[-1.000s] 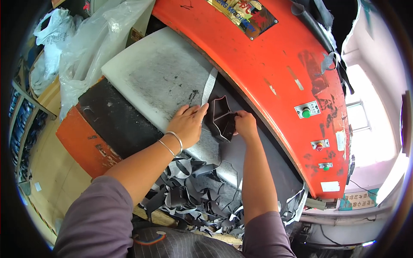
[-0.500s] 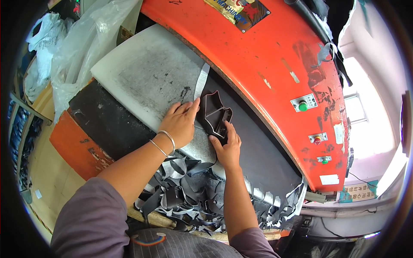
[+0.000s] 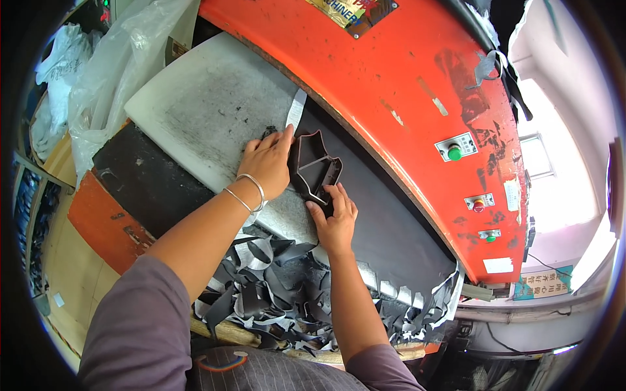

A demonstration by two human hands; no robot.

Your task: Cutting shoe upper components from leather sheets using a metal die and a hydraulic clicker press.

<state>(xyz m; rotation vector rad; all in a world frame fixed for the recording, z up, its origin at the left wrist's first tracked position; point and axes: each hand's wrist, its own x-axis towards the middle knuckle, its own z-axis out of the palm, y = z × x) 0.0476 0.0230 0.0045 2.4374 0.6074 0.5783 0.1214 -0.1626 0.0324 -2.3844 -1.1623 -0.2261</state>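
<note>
A dark cutting die (image 3: 318,160), with an angular outline and a crossbar inside, rests on a smooth black sheet (image 3: 385,202). My right hand (image 3: 335,220) grips the die's near end between thumb and fingers. On the die's left, my left hand (image 3: 266,161) lies with fingers stretched out, the fingertips by the sheet's left edge. A pale strip (image 3: 297,109) shows along that edge, just beyond those fingertips. Under the sheet and my left hand is a worn white cutting board (image 3: 195,98). Whether the left fingertips touch the die cannot be made out.
An orange press machine (image 3: 391,111) with a green button (image 3: 454,152) and a red button (image 3: 478,206) rises beyond the sheet. Black and grey offcuts (image 3: 267,293) pile up at the near edge. Clear plastic bags (image 3: 114,85) stand at the far left.
My left hand has slid farther away along the sheet's edge. My right hand keeps hold of the die, which sits slightly closer to me on the sheet. The whole view has shifted a little.
</note>
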